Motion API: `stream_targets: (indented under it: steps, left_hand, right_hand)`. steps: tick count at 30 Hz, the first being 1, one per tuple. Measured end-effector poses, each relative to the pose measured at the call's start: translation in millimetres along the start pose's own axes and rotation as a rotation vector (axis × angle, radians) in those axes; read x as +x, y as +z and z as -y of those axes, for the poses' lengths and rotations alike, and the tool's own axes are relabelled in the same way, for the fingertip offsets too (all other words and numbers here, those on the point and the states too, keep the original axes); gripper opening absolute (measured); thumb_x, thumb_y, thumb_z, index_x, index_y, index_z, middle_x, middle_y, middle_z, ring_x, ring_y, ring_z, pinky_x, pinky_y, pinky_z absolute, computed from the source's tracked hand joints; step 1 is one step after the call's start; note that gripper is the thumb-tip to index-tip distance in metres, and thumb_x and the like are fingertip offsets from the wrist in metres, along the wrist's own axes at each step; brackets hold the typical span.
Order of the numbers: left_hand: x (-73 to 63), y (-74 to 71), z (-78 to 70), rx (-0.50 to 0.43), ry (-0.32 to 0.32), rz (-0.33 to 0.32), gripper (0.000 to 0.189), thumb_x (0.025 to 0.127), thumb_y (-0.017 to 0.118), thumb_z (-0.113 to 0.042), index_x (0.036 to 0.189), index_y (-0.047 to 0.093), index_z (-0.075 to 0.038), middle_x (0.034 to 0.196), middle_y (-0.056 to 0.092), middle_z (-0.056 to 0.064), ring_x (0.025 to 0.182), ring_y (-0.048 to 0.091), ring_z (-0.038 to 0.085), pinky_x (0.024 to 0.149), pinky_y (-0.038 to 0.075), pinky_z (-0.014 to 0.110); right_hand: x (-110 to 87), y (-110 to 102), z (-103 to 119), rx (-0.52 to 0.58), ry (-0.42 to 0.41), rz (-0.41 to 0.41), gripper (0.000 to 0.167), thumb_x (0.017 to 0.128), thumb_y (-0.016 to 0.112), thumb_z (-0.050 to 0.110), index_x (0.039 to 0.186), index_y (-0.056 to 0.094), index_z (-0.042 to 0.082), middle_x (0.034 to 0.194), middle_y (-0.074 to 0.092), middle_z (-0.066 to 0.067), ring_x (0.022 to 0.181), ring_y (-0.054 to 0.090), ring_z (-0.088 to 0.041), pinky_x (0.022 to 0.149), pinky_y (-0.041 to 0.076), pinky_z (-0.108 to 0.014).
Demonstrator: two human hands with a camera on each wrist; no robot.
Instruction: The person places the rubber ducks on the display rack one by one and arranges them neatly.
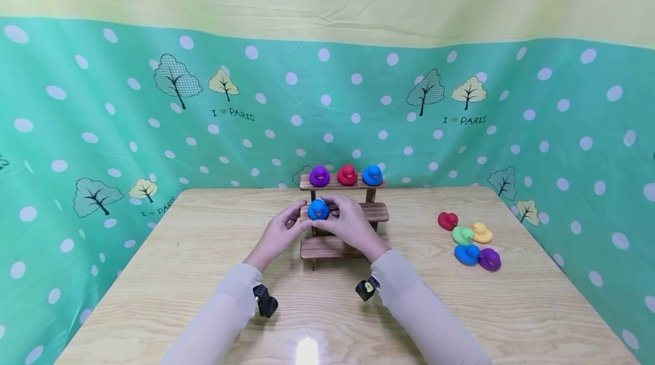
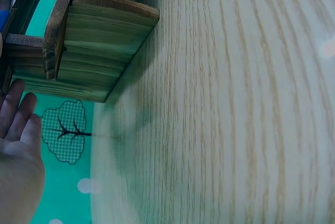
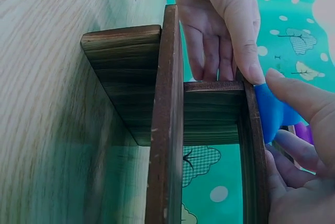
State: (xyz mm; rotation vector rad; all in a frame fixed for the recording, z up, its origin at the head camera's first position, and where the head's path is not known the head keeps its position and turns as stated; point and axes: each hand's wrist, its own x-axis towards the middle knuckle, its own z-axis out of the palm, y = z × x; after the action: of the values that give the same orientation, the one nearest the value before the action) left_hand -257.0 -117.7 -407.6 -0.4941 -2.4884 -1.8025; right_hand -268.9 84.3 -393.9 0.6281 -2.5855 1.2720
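Pinches a blue duck in the right hand, with the thumb along the near side and fingers curled round the right and far side. Holds the left hand loosely spread just left of the same duck, with fingers nearly straight and thumb tip close to it; cannot tell about contact there. Has the duck at the left end of the middle shelf of a three-tier wooden rack; cannot tell about full rest on the plank. On the far top shelf, from left to right, a purple duck, a red duck and a second blue duck. Well to the right on the table, a loose cluster of five more ducks.
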Motion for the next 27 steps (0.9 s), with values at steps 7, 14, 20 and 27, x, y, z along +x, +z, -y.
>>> stream_targets:
  steps: [7, 14, 20, 27]
  left_hand:
    - [-0.5, 0.0, 0.3, 0.003, 0.001, 0.0, 0.06, 0.096, 0.071, -0.017, 0.146, 0.046, 0.004, 0.146, 0.049, 0.023, 0.135, 0.046, 0.038, 0.115, 0.036, 0.046]
    - [-1.4, 0.1, -0.4, -0.008, 0.014, 0.0, 0.059, 0.096, 0.071, -0.016, 0.146, 0.047, 0.005, 0.148, 0.047, 0.023, 0.136, 0.045, 0.038, 0.115, 0.036, 0.047]
    - [-1.6, -0.3, -0.8, -0.017, 0.01, 0.002, 0.059, 0.096, 0.071, -0.015, 0.146, 0.046, 0.004, 0.148, 0.047, 0.023, 0.135, 0.045, 0.038, 0.115, 0.036, 0.046]
    - [-2.1, -0.8, -0.5, -0.01, 0.012, 0.004, 0.06, 0.096, 0.071, -0.017, 0.146, 0.046, 0.004, 0.148, 0.047, 0.024, 0.135, 0.046, 0.038, 0.115, 0.036, 0.045]
  right_hand:
    - [-4.5, -7.5, -2.5, 0.05, -0.008, 0.034, 0.065, 0.084, 0.084, 0.023, 0.139, 0.056, 0.003, 0.129, 0.061, -0.012, 0.11, 0.065, -0.022, 0.094, 0.056, -0.03]
    - [-11.4, -18.2, -3.5, 0.021, -0.018, 0.027, 0.065, 0.083, 0.085, 0.023, 0.139, 0.056, 0.003, 0.127, 0.063, -0.014, 0.108, 0.066, -0.023, 0.094, 0.056, -0.033]
    - [-17.1, -31.7, -4.7, -0.025, -0.029, 0.041, 0.064, 0.085, 0.084, 0.021, 0.139, 0.056, 0.003, 0.128, 0.063, -0.015, 0.109, 0.064, -0.025, 0.094, 0.056, -0.036]
    - [-25.9, -47.3, -12.8, -0.046, -0.003, 0.063, 0.059, 0.09, 0.079, 0.024, 0.14, 0.056, 0.004, 0.133, 0.061, -0.014, 0.112, 0.062, -0.025, 0.096, 0.055, -0.038]
